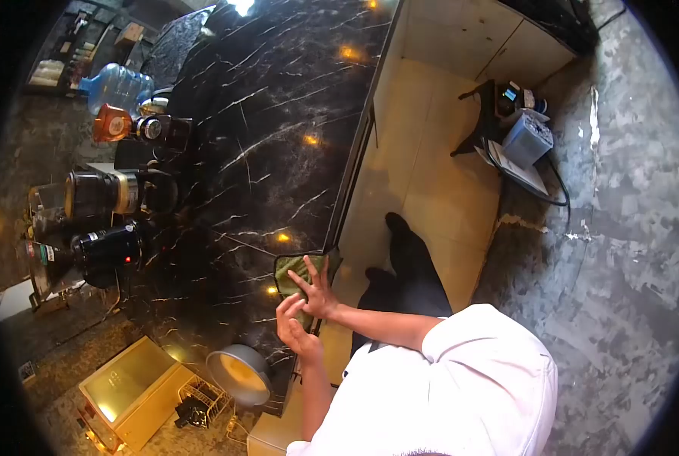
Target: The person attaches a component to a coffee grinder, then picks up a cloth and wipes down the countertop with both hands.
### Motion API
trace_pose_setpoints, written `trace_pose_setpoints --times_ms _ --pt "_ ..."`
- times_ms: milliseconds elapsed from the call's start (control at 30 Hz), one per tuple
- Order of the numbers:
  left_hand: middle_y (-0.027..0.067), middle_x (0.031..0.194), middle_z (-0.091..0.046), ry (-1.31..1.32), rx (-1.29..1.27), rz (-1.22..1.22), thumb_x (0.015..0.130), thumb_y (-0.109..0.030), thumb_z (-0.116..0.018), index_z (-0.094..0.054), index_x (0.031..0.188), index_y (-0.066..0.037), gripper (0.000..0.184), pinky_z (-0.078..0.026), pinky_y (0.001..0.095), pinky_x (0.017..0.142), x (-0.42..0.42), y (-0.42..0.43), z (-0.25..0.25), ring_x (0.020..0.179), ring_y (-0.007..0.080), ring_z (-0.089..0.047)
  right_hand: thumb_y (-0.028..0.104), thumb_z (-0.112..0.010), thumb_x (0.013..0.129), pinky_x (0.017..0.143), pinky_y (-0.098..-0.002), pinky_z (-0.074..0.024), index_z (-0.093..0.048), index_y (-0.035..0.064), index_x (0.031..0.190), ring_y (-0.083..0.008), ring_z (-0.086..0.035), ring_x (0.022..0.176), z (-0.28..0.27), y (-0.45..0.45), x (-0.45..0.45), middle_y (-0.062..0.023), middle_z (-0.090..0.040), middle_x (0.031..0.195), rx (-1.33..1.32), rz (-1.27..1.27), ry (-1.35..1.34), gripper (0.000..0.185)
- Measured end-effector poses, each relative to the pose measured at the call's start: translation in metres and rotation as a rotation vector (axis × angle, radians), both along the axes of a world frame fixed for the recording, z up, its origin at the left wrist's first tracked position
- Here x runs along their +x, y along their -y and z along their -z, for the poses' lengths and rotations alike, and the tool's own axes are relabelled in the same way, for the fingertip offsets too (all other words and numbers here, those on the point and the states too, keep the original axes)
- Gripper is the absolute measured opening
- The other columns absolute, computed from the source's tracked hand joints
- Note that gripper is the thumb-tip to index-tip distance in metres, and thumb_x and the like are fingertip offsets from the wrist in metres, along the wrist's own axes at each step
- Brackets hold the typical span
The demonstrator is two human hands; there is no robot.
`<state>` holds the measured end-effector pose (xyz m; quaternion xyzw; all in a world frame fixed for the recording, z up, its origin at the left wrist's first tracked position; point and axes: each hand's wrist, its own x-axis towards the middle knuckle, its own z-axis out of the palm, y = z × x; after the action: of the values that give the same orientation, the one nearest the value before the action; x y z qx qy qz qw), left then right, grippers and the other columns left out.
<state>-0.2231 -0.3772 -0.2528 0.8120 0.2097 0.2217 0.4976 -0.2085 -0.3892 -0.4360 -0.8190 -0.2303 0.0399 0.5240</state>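
Right hand [322, 298]: fingers wide, over the cloth; I can't tell if it presses.
Left hand [298, 334]: fingers loosely apart, just beside it, no grip seen.
Green cloth [282, 266]: at the black counter's [256, 159] front edge.
Good way: a flat palm should help stop bunching; mind the edge, it could slip off.
Farther: grey bowl [257, 359], near the counter's end.

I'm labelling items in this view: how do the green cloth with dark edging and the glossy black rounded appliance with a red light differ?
The dark-edged green cloth lies at the near edge of the veined black counter, beneath the right hand; the black appliance stands farther back, untouched. The cloth looks thin and soft, while the appliance looks bulky and rigid. Both are on that counter.
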Motion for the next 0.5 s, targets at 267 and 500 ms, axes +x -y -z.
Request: trace_pose_setpoints --times_ms 267,500 --pt "0.0156 0.117 -0.07 -0.096 -0.058 -0.051 0.108 -0.039 -0.036 -0.072 0.105 0.001 0.054 -0.047 0.0402 0.097 0.022 0.009 0.01 0.104 0.028 -0.063 0.023 -0.081 0.072 0.121 -0.0582 -0.033 -0.071 0.0198 0.134 -0.0362 -0.032 0.152 0.021 0.037 0.248 -0.0118 -0.024 0.171 0.145 0.292 0.226 0.063" --pt "0.0158 0.119 -0.068 -0.087 -0.102 -0.072 0.111 -0.038 -0.033 -0.069 0.107 0.004 0.056 -0.047 0.0357 0.097 0.033 0.019 0.022 0.105 0.0251 -0.061 0.026 -0.091 0.075 0.115 -0.0459 -0.0465 -0.062 0.0094 0.143 -0.0353 -0.051 0.14 0.034 0.122 0.563 -0.0171 -0.022 0.17 0.151 0.323 -0.057 0.075"
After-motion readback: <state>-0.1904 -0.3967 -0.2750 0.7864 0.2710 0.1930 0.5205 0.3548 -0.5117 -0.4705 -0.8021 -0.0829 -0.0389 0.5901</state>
